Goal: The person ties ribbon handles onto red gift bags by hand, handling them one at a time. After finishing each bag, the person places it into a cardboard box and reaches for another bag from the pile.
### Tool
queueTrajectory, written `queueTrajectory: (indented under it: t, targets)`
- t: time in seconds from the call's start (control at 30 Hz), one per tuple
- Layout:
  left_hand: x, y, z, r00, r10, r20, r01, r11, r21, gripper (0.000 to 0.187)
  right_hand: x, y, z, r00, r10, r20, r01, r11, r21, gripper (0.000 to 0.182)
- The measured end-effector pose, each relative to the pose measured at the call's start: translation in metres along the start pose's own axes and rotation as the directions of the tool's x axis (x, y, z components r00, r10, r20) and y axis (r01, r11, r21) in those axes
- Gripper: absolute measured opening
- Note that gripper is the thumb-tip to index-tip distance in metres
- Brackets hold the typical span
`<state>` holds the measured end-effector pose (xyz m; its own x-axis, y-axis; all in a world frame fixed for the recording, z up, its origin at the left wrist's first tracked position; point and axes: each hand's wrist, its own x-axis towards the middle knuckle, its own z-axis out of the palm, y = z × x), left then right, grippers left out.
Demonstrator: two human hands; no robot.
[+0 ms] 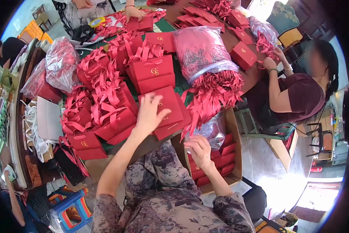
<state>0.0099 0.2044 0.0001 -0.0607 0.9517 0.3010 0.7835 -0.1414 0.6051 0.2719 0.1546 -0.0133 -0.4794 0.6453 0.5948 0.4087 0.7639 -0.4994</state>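
My left hand (150, 112) rests on a flat red bag (167, 104) with gold print, its fingers spread. Another red bag (185, 115) lies partly under that one. To the right, my right hand (199, 150) has curled fingers at the lower ends of red ribbons (209, 105), which hang from a clear plastic bag (203, 50). What the right fingers hold, if anything, is too small to tell. Behind my left hand stand red bags with a gold logo (153, 73). Many ribboned red bags (118, 116) are crowded to the left.
An open carton (236, 155) with red bags inside is beside my right hand. A co-worker (299, 93) sits at the right, handling ribbons. Another person's hand (135, 13) touches red bags across the table. A blue stool (71, 211) stands lower left.
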Motion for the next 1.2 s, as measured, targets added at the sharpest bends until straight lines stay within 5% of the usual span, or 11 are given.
queueTrajectory:
  t: [0.07, 0.17, 0.23, 0.37, 0.43, 0.6, 1.03, 1.2]
  targets:
    - [0.016, -0.017, 0.006, 0.999, 0.014, -0.044, -0.007, 0.985, 0.173, 0.075, -0.008, -0.004, 0.004, 0.999, 0.044, 0.013, -0.044, 0.998, 0.042, 0.022]
    - [0.03, -0.016, 0.008, 0.996, -0.083, 0.025, 0.072, 0.959, 0.275, 0.082, -0.019, -0.025, 0.011, 0.983, -0.122, 0.136, 0.105, 0.986, 0.126, 0.019]
    - [0.036, -0.009, 0.005, 0.985, -0.157, 0.078, 0.122, 0.934, 0.335, 0.084, -0.019, -0.056, 0.015, 0.985, -0.109, 0.134, 0.061, 0.944, 0.325, 0.019]
    - [0.043, 0.006, -0.005, 0.945, -0.23, 0.234, 0.099, 0.88, 0.464, 0.084, -0.028, -0.073, 0.021, 0.982, 0.064, 0.18, -0.136, 0.893, 0.428, 0.022]
    - [0.037, 0.012, -0.005, 0.987, -0.103, 0.123, 0.042, 0.905, 0.423, 0.085, -0.021, -0.074, 0.019, 0.93, 0.333, 0.154, -0.367, 0.846, 0.387, 0.023]
    - [-0.005, 0.038, -0.018, 0.995, 0.094, -0.025, -0.086, 0.969, 0.233, 0.035, -0.003, -0.066, 0.017, 0.897, 0.414, 0.153, -0.441, 0.834, 0.332, 0.031]
    - [-0.122, 0.018, -0.055, 0.981, -0.185, 0.062, 0.179, 0.98, 0.084, 0.016, 0.022, -0.08, 0.07, 0.913, 0.391, 0.12, -0.406, 0.831, 0.381, 0.019]
    - [-0.118, 0.014, -0.062, 0.943, -0.29, 0.161, 0.316, 0.932, -0.174, 0.026, 0.028, -0.08, 0.087, 0.763, 0.608, 0.219, -0.632, 0.632, 0.45, 0.011]
